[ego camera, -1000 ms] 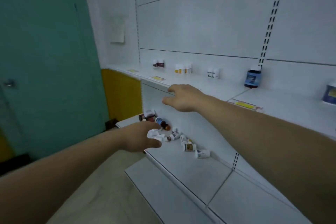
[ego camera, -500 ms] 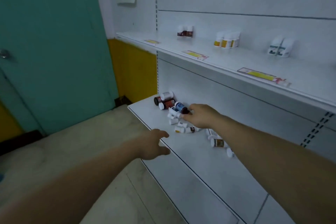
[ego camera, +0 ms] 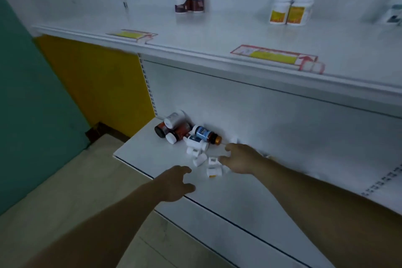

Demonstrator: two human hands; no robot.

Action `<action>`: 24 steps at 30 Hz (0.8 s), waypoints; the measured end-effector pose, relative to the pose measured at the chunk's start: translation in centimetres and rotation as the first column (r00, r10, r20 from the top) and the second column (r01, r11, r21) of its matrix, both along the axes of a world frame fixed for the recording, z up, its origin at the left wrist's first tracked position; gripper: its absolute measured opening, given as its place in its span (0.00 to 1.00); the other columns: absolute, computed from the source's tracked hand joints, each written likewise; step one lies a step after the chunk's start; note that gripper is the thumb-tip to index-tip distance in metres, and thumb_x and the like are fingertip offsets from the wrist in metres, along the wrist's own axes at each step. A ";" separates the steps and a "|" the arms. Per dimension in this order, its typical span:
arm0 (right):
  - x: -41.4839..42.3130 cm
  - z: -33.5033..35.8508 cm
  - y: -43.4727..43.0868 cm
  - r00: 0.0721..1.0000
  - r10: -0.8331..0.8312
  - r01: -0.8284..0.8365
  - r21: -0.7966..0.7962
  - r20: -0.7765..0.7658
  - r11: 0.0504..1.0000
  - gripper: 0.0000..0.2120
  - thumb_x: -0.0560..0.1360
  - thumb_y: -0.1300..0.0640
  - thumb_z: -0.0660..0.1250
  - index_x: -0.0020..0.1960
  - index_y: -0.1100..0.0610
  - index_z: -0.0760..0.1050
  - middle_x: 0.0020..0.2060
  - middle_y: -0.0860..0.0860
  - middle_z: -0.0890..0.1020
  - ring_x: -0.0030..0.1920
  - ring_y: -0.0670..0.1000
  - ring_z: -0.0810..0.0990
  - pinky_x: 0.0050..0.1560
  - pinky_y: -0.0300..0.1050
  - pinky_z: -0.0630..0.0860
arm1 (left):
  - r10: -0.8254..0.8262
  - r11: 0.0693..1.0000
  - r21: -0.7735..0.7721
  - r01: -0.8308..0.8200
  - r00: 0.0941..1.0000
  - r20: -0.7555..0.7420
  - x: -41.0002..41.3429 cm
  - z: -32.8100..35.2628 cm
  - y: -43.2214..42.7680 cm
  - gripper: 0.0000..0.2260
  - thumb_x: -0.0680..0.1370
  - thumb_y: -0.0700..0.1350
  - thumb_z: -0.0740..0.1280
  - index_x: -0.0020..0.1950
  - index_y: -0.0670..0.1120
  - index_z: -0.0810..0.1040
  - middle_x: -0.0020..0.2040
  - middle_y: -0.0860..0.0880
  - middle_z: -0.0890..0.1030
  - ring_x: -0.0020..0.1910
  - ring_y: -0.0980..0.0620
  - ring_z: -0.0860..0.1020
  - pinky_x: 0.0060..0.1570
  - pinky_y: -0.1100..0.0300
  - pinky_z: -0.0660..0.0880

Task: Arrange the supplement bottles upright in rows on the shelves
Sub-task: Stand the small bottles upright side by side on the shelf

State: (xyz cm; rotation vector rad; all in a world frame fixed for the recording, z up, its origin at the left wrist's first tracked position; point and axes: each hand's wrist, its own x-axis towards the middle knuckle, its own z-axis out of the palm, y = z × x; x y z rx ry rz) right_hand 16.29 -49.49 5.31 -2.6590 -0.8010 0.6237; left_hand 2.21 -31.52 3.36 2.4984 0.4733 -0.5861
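Since half a second ago, your right hand (ego camera: 242, 159) has left the blue-labelled bottle (ego camera: 203, 134) and drawn back to the small white bottles (ego camera: 214, 168). Your left hand (ego camera: 176, 183) has come over the edge of the lower shelf (ego camera: 250, 202). Right thumb and fingers are spread, bracketing a white bottle without clasping it. Left fingers are loosely curled and hold nothing. Bottles lie toppled in a heap by the back panel (ego camera: 261, 111), so each likely needs righting. Upright pairs (ego camera: 189, 2) on the upper shelf (ego camera: 217, 35) suggest the pattern.
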 end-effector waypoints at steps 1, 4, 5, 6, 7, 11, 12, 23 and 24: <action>-0.1 -0.8 0.8 0.999 -0.047 0.047 0.006 -0.004 0.999 0.28 0.75 0.40 0.61 0.69 0.55 0.67 0.66 0.56 0.73 0.63 0.56 0.73 0.58 0.45 0.69 | -0.039 0.999 -0.004 0.039 0.999 -0.010 0.8 -0.8 1.4 0.30 0.76 0.58 0.65 0.74 0.52 0.60 0.75 0.49 0.60 0.71 0.49 0.63 0.68 0.56 0.63; -0.9 -3.4 3.2 0.987 -0.162 0.162 0.019 -0.018 0.987 0.25 0.76 0.42 0.62 0.66 0.58 0.70 0.63 0.57 0.74 0.60 0.57 0.74 0.55 0.44 0.70 | -0.147 0.989 -0.016 0.147 0.989 -0.011 2.8 -3.2 5.5 0.31 0.75 0.57 0.66 0.75 0.51 0.59 0.75 0.49 0.59 0.71 0.50 0.63 0.68 0.57 0.63; -1.3 -4.2 4.0 0.982 -0.185 0.185 0.001 -0.033 0.983 0.23 0.77 0.44 0.62 0.65 0.58 0.69 0.62 0.58 0.75 0.60 0.57 0.74 0.54 0.44 0.70 | -0.173 0.985 -0.018 0.173 0.985 -0.012 3.4 -4.0 6.7 0.32 0.75 0.57 0.66 0.75 0.51 0.58 0.75 0.49 0.59 0.71 0.50 0.64 0.67 0.57 0.63; -1.6 -5.1 4.7 0.974 -0.219 0.218 -0.023 -0.064 0.976 0.22 0.77 0.46 0.62 0.66 0.58 0.69 0.63 0.58 0.74 0.61 0.58 0.74 0.55 0.44 0.70 | -0.199 0.980 -0.013 0.199 0.980 -0.012 4.1 -4.6 7.7 0.32 0.75 0.56 0.66 0.75 0.51 0.58 0.76 0.49 0.59 0.70 0.50 0.64 0.68 0.57 0.63; -1.9 -5.9 5.4 0.962 -0.255 0.252 -0.048 -0.097 0.967 0.22 0.78 0.48 0.61 0.68 0.58 0.67 0.64 0.58 0.73 0.62 0.58 0.73 0.57 0.45 0.69 | -0.226 0.974 -0.008 0.226 0.974 -0.009 4.8 -5.2 8.4 0.32 0.76 0.55 0.66 0.76 0.50 0.57 0.76 0.49 0.58 0.70 0.49 0.64 0.68 0.56 0.63; -2.5 -9.3 6.9 0.947 -0.313 0.309 -0.064 -0.074 0.949 0.25 0.78 0.53 0.61 0.73 0.55 0.61 0.70 0.57 0.66 0.68 0.59 0.67 0.65 0.50 0.67 | -0.334 0.942 -0.005 0.336 0.937 0.107 7.8 -7.9 8.8 0.30 0.78 0.49 0.64 0.77 0.49 0.54 0.77 0.48 0.56 0.73 0.49 0.59 0.70 0.58 0.57; -2.4 -10.3 7.0 0.951 -0.306 0.304 -0.065 -0.033 0.951 0.27 0.78 0.54 0.62 0.74 0.54 0.59 0.72 0.55 0.64 0.69 0.58 0.66 0.66 0.51 0.67 | -0.358 0.932 0.008 0.361 0.922 0.149 8.7 -8.9 8.5 0.30 0.79 0.48 0.64 0.77 0.50 0.54 0.77 0.48 0.55 0.73 0.49 0.59 0.70 0.57 0.56; -1.9 -18.2 6.1 0.894 -0.119 0.209 -0.168 0.433 0.963 0.27 0.76 0.54 0.63 0.73 0.50 0.59 0.66 0.55 0.66 0.63 0.57 0.65 0.61 0.50 0.66 | -0.345 0.935 0.222 0.277 0.853 0.391 11.4 -16.7 5.8 0.23 0.76 0.48 0.67 0.69 0.48 0.66 0.64 0.42 0.65 0.62 0.42 0.67 0.61 0.52 0.69; -2.1 -18.1 6.0 0.886 -0.123 0.206 -0.141 0.447 0.968 0.23 0.77 0.54 0.61 0.71 0.50 0.62 0.65 0.55 0.68 0.63 0.57 0.66 0.61 0.50 0.65 | -0.286 0.957 0.169 0.235 0.855 0.433 11.1 -16.7 5.8 0.19 0.76 0.45 0.67 0.66 0.47 0.68 0.61 0.42 0.68 0.59 0.43 0.70 0.58 0.54 0.69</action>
